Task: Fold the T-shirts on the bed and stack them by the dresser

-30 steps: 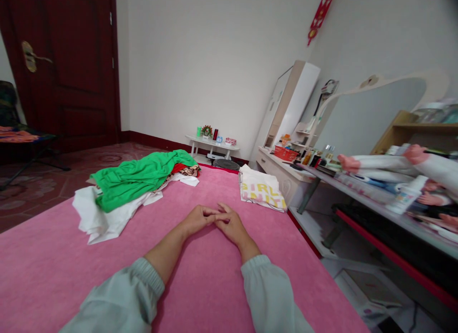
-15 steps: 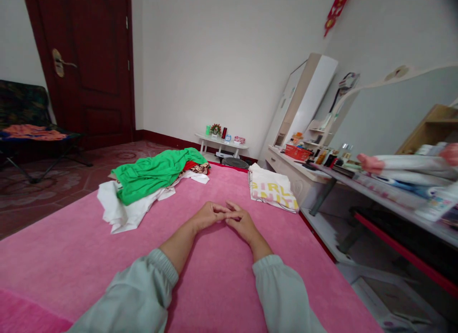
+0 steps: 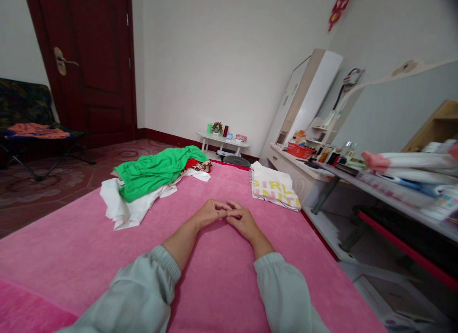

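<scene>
My left hand (image 3: 210,213) and my right hand (image 3: 240,219) meet at the fingertips over the pink bed cover (image 3: 218,271). Their fingers are loosely bent, with gaps between them, and neither hand holds an object. Ahead and to the left lies a loose heap of clothes: a green garment (image 3: 153,173) on top, a white garment (image 3: 125,211) under it, and red and brown patterned cloth (image 3: 200,165) at its right end. On the right side of the bed sits a folded white garment (image 3: 274,185) with yellow and pink letters.
A dressing table (image 3: 304,168) with a red basket (image 3: 299,150) and bottles stands along the right, beside a grey shelf with more items. Beyond the bed is a low white table (image 3: 222,139). A folding chair (image 3: 32,118) holding orange cloth stands left, near the dark red door (image 3: 82,61).
The view has shifted very slightly, so the scene sits a little further right and higher. My hands keep the same pose, fingertips together, and the clothes have not moved.
</scene>
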### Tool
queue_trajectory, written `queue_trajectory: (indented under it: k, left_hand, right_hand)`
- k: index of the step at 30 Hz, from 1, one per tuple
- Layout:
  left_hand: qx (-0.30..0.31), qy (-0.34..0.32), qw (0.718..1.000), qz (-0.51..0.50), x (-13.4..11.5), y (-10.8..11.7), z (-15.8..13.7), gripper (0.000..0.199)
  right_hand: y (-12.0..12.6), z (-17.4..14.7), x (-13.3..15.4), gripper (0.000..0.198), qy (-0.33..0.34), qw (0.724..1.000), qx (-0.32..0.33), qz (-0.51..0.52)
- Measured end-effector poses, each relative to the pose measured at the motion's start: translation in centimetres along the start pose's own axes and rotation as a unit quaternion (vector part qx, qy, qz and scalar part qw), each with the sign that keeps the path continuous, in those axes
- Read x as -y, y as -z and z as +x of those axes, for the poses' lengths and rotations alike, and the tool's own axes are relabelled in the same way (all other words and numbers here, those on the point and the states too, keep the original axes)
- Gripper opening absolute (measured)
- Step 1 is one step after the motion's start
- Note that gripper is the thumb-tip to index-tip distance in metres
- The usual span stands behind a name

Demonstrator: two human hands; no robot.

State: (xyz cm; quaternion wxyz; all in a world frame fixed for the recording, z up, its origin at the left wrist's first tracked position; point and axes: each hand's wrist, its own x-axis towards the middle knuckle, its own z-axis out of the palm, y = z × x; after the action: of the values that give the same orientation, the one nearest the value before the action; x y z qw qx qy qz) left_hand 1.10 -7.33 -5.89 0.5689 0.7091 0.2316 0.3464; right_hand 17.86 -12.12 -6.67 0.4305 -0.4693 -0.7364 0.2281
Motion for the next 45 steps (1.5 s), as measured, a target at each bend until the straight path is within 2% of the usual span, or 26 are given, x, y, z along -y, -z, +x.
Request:
queue_trajectory:
  k: [5,11,17,23,35,40,45]
  left_hand:
    - [0.037,-0.014,0.999,-0.029,-0.1,0.0,-0.1,0.045]
    - [0.026,-0.014,0.999,-0.021,-0.3,0.0,-0.2,0.043]
    - [0.044,-0.012,0.998,-0.042,-0.1,0.1,-0.2,0.047]
    - [0.008,0.001,1.0,-0.021,0.2,0.0,-0.1,0.045]
    - [0.031,-0.02,0.999,-0.026,-0.1,0.1,-0.1,0.042]
    - [0.015,-0.016,0.999,-0.025,0.0,0.2,-0.1,0.041]
    - [0.009,0.002,0.999,-0.031,0.0,-0.1,0.0,0.044]
  right_hand:
    - [0.0,0.0,-0.3,0.022,0.0,1.0,-0.001,0.0]
    - [0.2,0.0,0.1,0.017,-0.004,1.0,0.009,0.002]
    - [0.1,0.0,-0.3,0.02,-0.02,0.999,0.001,0.038]
    - [-0.4,0.1,-0.2,0.023,0.002,0.999,0.016,0.032]
    - [-0.1,0.0,-0.1,0.025,-0.007,0.997,0.023,0.076]
    - [0.0,0.2,0.4,0.021,0.009,0.992,0.035,0.125]
    - [-0.1,0.2,0.8,0.024,0.015,0.992,0.05,0.117]
